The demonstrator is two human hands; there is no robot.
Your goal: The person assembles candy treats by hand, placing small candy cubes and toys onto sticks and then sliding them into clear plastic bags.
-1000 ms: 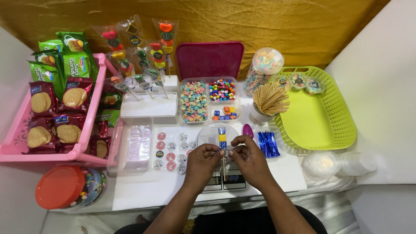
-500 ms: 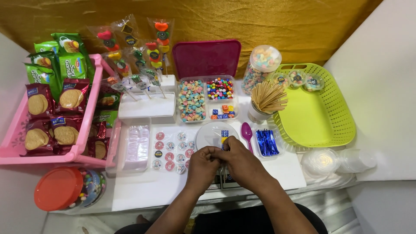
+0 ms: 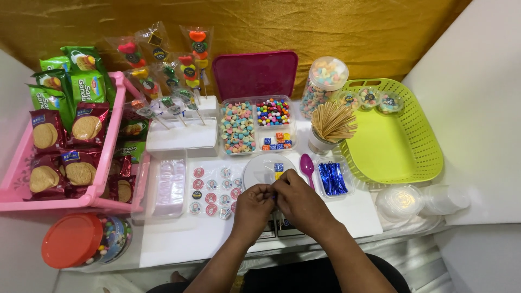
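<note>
Pinching together over the table's near edge, the left hand (image 3: pixel 254 205) and right hand (image 3: pixel 299 202) meet fingertip to fingertip, both closed on something small between them; what it is cannot be told, since the fingers hide it. The hands sit just in front of a clear round dish (image 3: pixel 264 169) that holds a few small blue and yellow candy cubes (image 3: pixel 278 169). A purple spoon (image 3: pixel 307 165) lies just right of the dish.

Containers: a clear three-part tray (image 3: pixel 258 126) holds pastel marshmallows on the left, round coloured candies at upper right, wrapped cubes at lower right. A dark pink lid (image 3: pixel 255 73) leans behind it. A cup of wooden skewers (image 3: pixel 331 126) stands right of the tray, with a tall jar (image 3: pixel 321 86) of pastel sweets behind. A small clear box holds blue twist ties (image 3: pixel 332 178). The green basket (image 3: pixel 399 146) holds three small filled cups (image 3: pixel 370 99) at its far edge. Stacked clear lids (image 3: pixel 402 202) lie near the basket's front. A jar with a red lid (image 3: pixel 73 240) stands at near left.

Packages and labels: the pink crate (image 3: pixel 106 157) at left carries green biscuit packs behind, dark red ones in front. Wrapped candy skewers (image 3: pixel 184 70) stand in a white block (image 3: pixel 182 135). Round stickers (image 3: pixel 214 190), red and white, lie in rows left of the hands.
</note>
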